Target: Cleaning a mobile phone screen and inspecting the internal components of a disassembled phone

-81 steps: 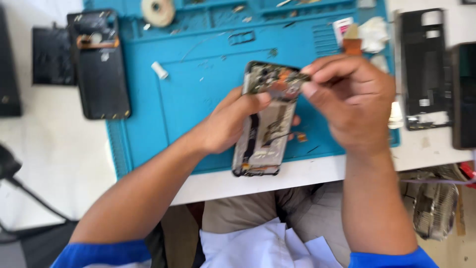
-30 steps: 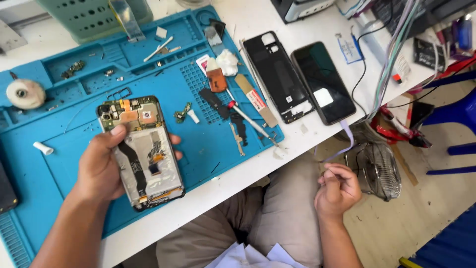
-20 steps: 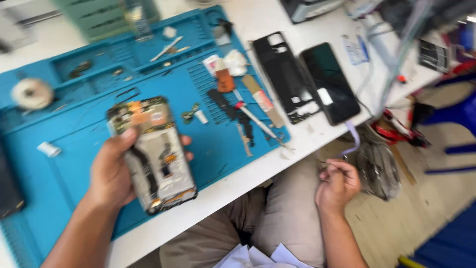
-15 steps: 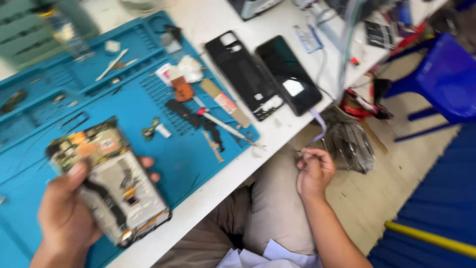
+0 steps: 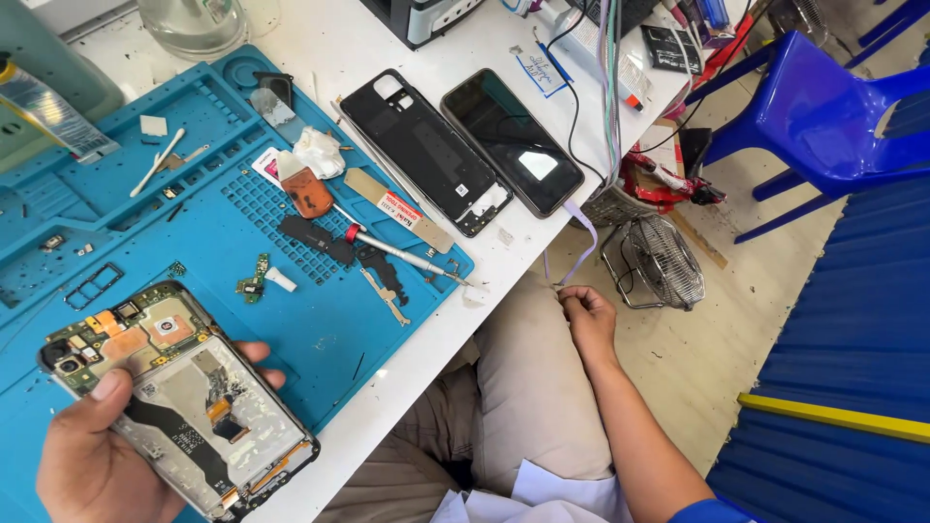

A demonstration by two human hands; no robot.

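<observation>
Right hand (image 5: 586, 315) lowered to knee, fingers pinched shut — left hand (image 5: 92, 465) grips opened phone (image 5: 179, 397)

Take the work mat (image 5: 320, 329) on the table (image 5: 387, 44) as your landmark. Your left hand (image 5: 92, 455) holds the opened phone (image 5: 179, 397) over its near left corner. A screwdriver (image 5: 392, 249) lies on its right part. Just right of it, off the mat, a back cover (image 5: 426, 150) and a second phone (image 5: 513, 140) lie side by side. Your right hand (image 5: 589, 320) is past the mat's right edge, below the table.
</observation>
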